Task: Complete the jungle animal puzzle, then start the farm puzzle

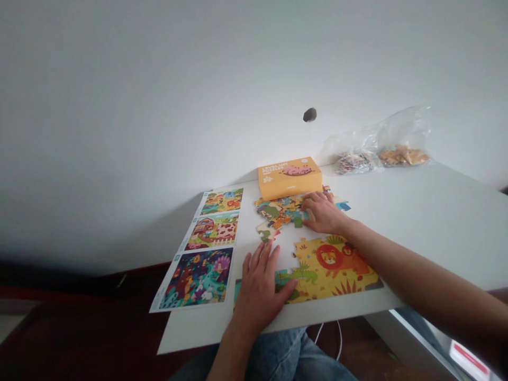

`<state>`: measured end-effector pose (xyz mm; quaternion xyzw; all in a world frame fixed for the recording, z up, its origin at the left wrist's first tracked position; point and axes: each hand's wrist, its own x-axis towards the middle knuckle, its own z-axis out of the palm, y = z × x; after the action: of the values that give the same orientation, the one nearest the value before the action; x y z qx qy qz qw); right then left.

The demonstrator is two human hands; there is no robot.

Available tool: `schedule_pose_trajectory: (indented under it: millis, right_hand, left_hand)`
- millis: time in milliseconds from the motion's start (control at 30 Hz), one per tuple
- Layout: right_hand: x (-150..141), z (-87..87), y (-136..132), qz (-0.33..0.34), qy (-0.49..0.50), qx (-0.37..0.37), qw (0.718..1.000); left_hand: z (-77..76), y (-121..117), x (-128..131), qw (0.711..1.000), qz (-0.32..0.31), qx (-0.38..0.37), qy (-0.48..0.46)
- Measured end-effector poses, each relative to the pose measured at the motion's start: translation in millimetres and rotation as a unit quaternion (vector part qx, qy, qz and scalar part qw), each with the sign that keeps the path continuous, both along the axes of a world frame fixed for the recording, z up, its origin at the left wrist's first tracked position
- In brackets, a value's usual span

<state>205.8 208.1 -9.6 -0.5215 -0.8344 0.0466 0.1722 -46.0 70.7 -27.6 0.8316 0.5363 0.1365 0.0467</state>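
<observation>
My left hand (262, 280) lies with its fingers spread over the lower left part of a partly assembled jigsaw puzzle (317, 286). Two lions, a green crocodile and a yellow ground show on the joined pieces. Farther back, my right hand (323, 212) reaches over a pile of loose puzzle pieces (280, 209), its fingers curled down among them. Whether a piece is between those fingertips is hidden. A loose piece (266, 230) lies just beyond my left fingertips.
Behind the pile stands a yellow puzzle box (289, 180). A sheet with three printed pictures (214, 230) lies at the left, overhanging the white table's edge (190, 333). Clear plastic bags of pieces (355, 161) (402, 153) rest against the wall at back right.
</observation>
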Motion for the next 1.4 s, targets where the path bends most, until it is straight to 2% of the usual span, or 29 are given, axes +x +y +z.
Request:
schedule_pose_trajectory:
  millis: [100, 200, 433, 533, 667, 1000, 1067, 1133, 1267, 1333, 1400]
  right_hand:
    - [0.6, 2.0, 1.8, 0.000, 0.033, -0.010, 0.999]
    - [1.9, 3.2, 3.1, 0.004, 0.113, -0.050, 0.992]
    - [-5.1, -3.4, 0.9, 0.043, 0.325, -0.136, 0.935]
    - [-12.0, -4.2, -4.1, 0.052, 0.341, -0.204, 0.916]
    - [-17.1, -2.6, -10.8, 0.065, 0.303, -0.237, 0.921]
    - [-15.2, -2.6, -8.8, 0.062, 0.259, -0.178, 0.947]
    - [-10.1, -1.1, -4.6, 0.022, 0.263, -0.142, 0.954]
    - [-2.2, 0.5, 1.3, -0.057, 0.255, -0.098, 0.960]
    - [13.3, 1.1, 11.5, -0.214, 0.147, -0.027, 0.965]
    - [15.7, 0.3, 12.7, -0.239, 0.085, -0.001, 0.967]
    - [13.3, -0.8, 11.7, -0.190, 0.051, 0.018, 0.980]
  left_hand:
    - [0.2, 0.0, 0.1, 1.000, 0.002, -0.003, 0.006]
    - [0.1, 0.0, 0.0, 1.000, 0.000, -0.004, 0.006]
    - [0.9, 0.0, 0.3, 1.000, 0.001, -0.006, -0.004]
    - [0.8, -0.2, 0.5, 1.000, 0.004, -0.006, -0.003]
    - [0.4, 0.1, 0.8, 1.000, 0.004, -0.003, 0.004]
    - [0.3, -0.4, 1.0, 1.000, 0.001, -0.001, 0.021]
    - [0.2, -0.6, 0.8, 1.000, 0.002, -0.001, 0.023]
    - [-0.1, -0.2, 0.5, 1.000, 0.003, -0.002, 0.025]
    - [-0.9, 0.9, 0.1, 1.000, 0.001, 0.000, 0.022]
    - [-0.9, 0.8, 0.1, 1.000, 0.001, 0.001, 0.020]
    - [-0.7, 0.4, 0.3, 1.000, 0.001, -0.001, 0.020]
